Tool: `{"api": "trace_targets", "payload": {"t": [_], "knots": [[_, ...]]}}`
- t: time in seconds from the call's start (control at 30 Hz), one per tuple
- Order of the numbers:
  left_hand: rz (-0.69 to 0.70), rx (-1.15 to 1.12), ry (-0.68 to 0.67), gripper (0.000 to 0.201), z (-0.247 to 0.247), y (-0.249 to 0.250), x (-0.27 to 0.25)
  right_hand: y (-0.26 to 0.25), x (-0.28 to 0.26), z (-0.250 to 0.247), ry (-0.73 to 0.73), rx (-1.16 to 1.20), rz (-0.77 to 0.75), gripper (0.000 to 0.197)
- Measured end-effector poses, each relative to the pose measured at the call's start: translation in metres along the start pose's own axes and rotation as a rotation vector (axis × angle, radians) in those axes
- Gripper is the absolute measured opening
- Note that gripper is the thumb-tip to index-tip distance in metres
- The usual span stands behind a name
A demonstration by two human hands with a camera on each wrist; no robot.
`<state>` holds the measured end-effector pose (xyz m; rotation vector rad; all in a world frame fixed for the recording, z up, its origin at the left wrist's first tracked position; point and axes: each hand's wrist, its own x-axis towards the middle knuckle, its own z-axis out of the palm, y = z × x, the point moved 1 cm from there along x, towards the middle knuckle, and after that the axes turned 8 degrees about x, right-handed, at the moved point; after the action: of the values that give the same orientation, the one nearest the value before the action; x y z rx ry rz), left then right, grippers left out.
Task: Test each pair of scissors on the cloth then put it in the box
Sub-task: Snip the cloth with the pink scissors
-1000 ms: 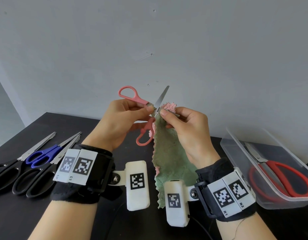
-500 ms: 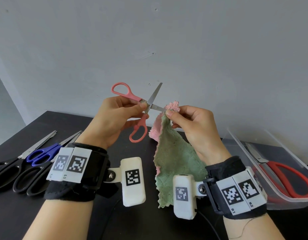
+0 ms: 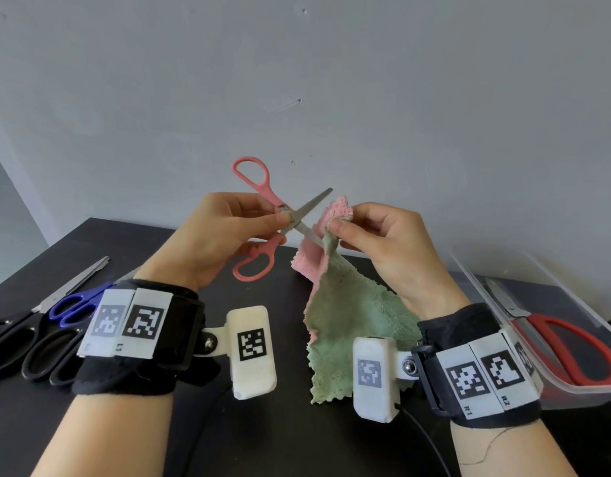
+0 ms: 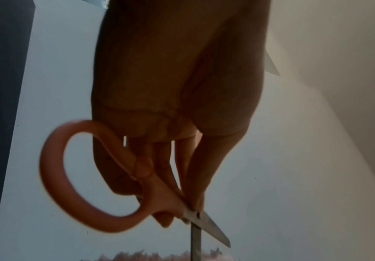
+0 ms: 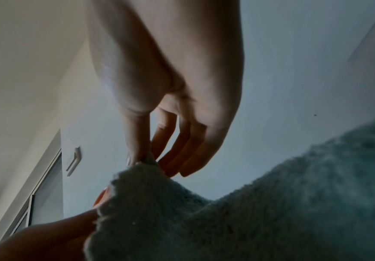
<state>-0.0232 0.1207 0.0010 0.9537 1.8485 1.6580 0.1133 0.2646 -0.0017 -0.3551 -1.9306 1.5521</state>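
My left hand (image 3: 228, 232) pinches the pink-handled scissors (image 3: 263, 215) near the pivot, above the table; the blades stand apart. In the left wrist view the pink scissors (image 4: 119, 194) show one handle loop and both blades below my fingers (image 4: 193, 176). My right hand (image 3: 376, 235) pinches the top edge of a green and pink cloth (image 3: 349, 315), which hangs down to the table. The lower blade touches the cloth's edge beside my right thumb. In the right wrist view the cloth (image 5: 249, 211) fills the lower right under my thumb and fingers (image 5: 137, 150).
A clear plastic box (image 3: 545, 339) at the right holds red-handled scissors (image 3: 569, 342). At the left of the black table (image 3: 228, 442) lie blue-handled scissors (image 3: 73, 304) and black-handled scissors (image 3: 39, 352). A grey wall stands behind.
The pink scissors have come off the cloth's top edge and tilted, their blades still apart; the lower blade now lies against the cloth's left edge. My right hand has shifted slightly right.
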Motion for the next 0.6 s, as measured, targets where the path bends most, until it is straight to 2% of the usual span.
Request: {"api": "trace_targets", "payload": {"t": [0.1, 0.27, 0.37, 0.47, 0.5, 0.6], "knots": [[-0.006, 0.020, -0.007, 0.003, 0.003, 0.000, 0.001, -0.001, -0.001, 0.003, -0.027, -0.002, 0.000, 0.005], [-0.011, 0.025, 0.011, 0.020, 0.005, -0.001, 0.001, -0.001, -0.003, 0.008, -0.058, -0.042, -0.007, 0.004], [-0.028, 0.017, 0.042, 0.005, 0.005, -0.002, 0.003, -0.003, -0.004, 0.010, -0.057, -0.069, -0.006, 0.006], [-0.045, 0.022, 0.057, 0.004, 0.005, -0.003, 0.003, 0.000, -0.002, 0.008, -0.060, -0.108, -0.003, 0.033], [-0.047, 0.026, 0.057, 0.004, 0.005, -0.003, 0.003, 0.000, -0.002, 0.008, -0.070, -0.110, 0.003, 0.036], [-0.044, 0.042, 0.046, 0.006, 0.008, -0.002, 0.003, -0.002, -0.003, 0.011, -0.064, -0.070, -0.001, 0.012]]}}
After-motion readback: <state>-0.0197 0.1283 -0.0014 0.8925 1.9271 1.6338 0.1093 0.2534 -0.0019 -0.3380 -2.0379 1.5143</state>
